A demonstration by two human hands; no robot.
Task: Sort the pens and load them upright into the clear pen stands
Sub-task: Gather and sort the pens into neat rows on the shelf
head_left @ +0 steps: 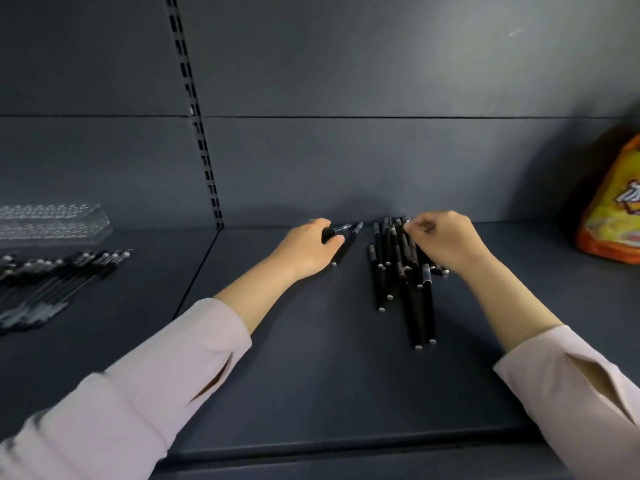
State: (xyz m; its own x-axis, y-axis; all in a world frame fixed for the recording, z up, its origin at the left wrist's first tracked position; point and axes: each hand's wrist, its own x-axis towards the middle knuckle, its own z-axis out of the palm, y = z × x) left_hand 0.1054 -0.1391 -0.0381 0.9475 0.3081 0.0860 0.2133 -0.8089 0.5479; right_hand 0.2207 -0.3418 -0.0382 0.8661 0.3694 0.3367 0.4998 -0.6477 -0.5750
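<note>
Your left hand [306, 249] rests low on the dark shelf [311, 393], its fingers curled round a clear-barrelled pen [341, 229]. The pen's tip end sticks out past your fingertips, towards your right hand. Just beyond those curled fingers, a single black pen [347, 245] lies flat on the shelf, slanting from the back wall down to the heel of your thumb. Whether your fingers touch it cannot be told.

Your right hand [446, 242] is bent at the knuckles with the fingers [420, 230] drawn in tight. The fingertips pinch into the far ends of the pile of black pens [398, 271], though which pen they have hold of cannot be told. The pile lies flat, fanning from under your fingers back towards your wrist, and the longest pens reach well past your palm.

Well apart from your left fingers, far out to their left, a row of pens [52, 285] lies on the shelf. The clear pen stand [52, 220] sits behind that row, against the wall. Far to the right of your right hand an orange snack bag [613, 209] leans at the edge.
</note>
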